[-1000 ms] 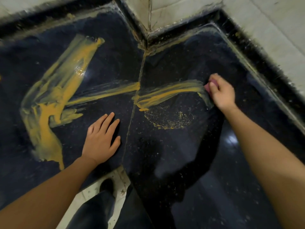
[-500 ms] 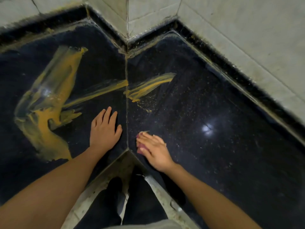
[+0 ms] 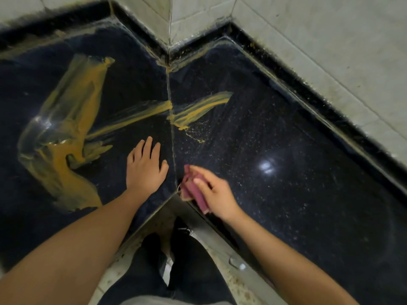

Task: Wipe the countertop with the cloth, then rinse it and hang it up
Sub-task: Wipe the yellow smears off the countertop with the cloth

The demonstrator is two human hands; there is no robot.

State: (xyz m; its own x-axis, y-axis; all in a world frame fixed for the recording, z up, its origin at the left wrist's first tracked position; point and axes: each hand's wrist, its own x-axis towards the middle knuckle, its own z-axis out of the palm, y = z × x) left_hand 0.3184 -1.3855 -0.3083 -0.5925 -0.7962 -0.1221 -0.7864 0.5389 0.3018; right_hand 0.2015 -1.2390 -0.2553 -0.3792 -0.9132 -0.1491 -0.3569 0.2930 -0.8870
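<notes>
At the worktop's (image 3: 297, 194) inner corner edge, right hand (image 3: 217, 194) grips the cloth (image 3: 193, 190); left hand (image 3: 144, 168) lies flat, fingers spread.

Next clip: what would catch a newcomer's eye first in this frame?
The wide orange-yellow smear on the left slab of the dark countertop stands out first. A thinner streak runs from it across the corner seam onto the right slab. Near the front edge, the right hand grips a pink cloth, while the left hand rests flat just left of the seam.
</notes>
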